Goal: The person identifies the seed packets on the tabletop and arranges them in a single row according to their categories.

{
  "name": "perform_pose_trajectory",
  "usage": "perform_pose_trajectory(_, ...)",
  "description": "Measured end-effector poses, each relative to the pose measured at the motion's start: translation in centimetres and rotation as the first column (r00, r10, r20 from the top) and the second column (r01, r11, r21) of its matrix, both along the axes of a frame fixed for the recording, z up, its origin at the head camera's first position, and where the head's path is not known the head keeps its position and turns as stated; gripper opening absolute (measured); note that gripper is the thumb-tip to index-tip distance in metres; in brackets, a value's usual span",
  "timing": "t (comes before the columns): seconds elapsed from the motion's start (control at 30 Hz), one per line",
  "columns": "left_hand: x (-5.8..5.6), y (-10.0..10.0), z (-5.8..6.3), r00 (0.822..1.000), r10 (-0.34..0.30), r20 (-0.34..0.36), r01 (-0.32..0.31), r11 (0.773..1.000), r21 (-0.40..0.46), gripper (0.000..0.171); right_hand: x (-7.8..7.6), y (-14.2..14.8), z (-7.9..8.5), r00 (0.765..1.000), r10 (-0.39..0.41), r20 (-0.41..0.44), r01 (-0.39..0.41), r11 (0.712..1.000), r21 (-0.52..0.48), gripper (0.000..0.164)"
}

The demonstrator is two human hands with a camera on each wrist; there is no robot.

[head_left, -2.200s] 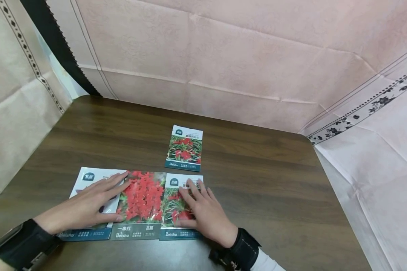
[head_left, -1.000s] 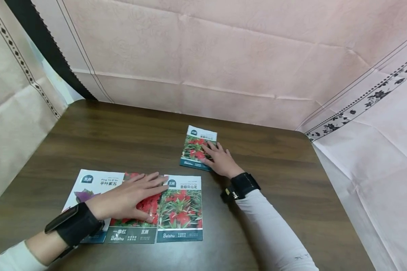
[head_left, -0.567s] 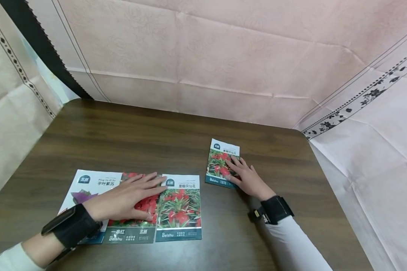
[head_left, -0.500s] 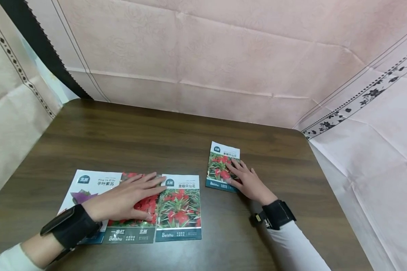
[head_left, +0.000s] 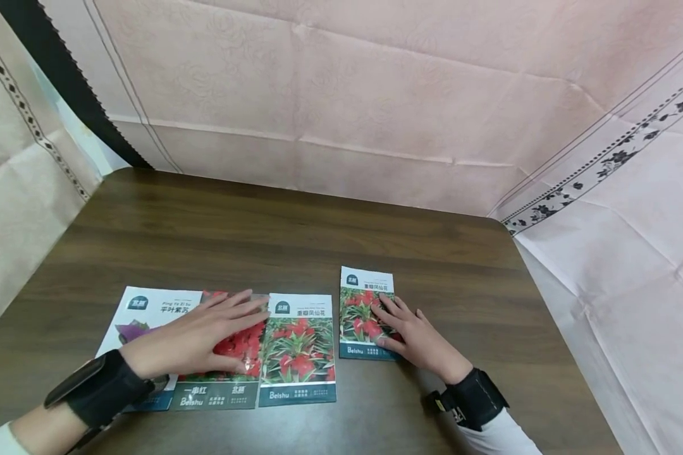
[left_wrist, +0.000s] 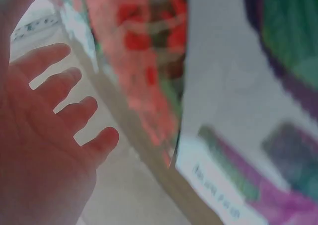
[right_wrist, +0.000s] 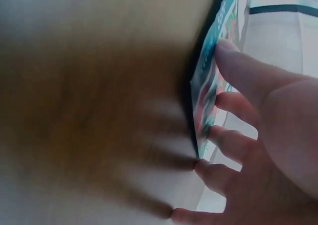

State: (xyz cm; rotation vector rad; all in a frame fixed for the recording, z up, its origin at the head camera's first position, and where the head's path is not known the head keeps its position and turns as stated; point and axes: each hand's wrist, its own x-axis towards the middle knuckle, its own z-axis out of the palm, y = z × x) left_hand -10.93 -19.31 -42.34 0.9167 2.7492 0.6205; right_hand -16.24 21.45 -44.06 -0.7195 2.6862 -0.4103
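Observation:
Flat on the table lies a row of flower seed packets. At its left is a white packet with purple leaves (head_left: 142, 309), partly covered by my left hand (head_left: 196, 338). That hand is spread across the middle packet of red flowers (head_left: 219, 393), its fingertips near the right-hand neighbour. A packet with red balsam flowers (head_left: 298, 360) forms the row's right end. My right hand (head_left: 415, 332) lays its spread fingers on a matching balsam packet (head_left: 364, 316), a narrow gap to the right of the row. In the right wrist view, the thumb (right_wrist: 228, 56) and fingertips touch this packet (right_wrist: 203, 81).
The brown wooden table (head_left: 250, 234) has rounded far corners. Pale pink cloth (head_left: 347, 95) hangs behind it, and white cloth with a black floral border (head_left: 620, 158) drapes at the right. Black straps (head_left: 99, 388) circle both wrists.
My right hand left the row's right packet for the matching one behind, slid it rightward, then nearer and slightly left, beside the row. My left hand shifted rightward onto the middle packet.

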Motion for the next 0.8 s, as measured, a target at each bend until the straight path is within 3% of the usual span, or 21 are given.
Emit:
perform_pose_trajectory(0.17, 0.7, -2.1, 1.4, 0.996, 0.085, -0.026, -0.084, 0.996, 0.029, 0.091, 1.4, -0.4, 0.1, 0.999, 0.002, 0.047, -0.002, 1.000, -0.002, 0.069)
perform_pose_trajectory(0.3, 1.3, -5.1, 1.6, 0.987, 0.162, -0.008, -0.162, 0.987, 0.020, 0.096, 2.4, -0.6, 0.4, 0.998, 0.006, 0.068, -0.006, 1.000, -0.003, 0.070)
perform_pose_trajectory(0.43, 2.1, -8.1, 0.7, 0.972, 0.233, 0.034, -0.231, 0.972, -0.042, 0.103, 3.1, -0.7, 0.5, 0.997, 0.001, 0.074, -0.001, 1.000, 0.000, 0.071)
perform_pose_trajectory(0.57, 2.8, -9.8, -0.6, 0.963, 0.264, 0.057, -0.256, 0.959, -0.124, 0.107, 3.5, -0.6, 0.5, 0.996, -0.006, 0.085, 0.007, 1.000, -0.013, 0.069)
perform_pose_trajectory(0.8, 3.7, -11.2, -1.9, 0.946, 0.296, 0.133, -0.283, 0.953, -0.112, 0.102, 3.8, -0.4, 0.6, 0.995, -0.012, 0.104, 0.015, 0.999, -0.030, 0.068)
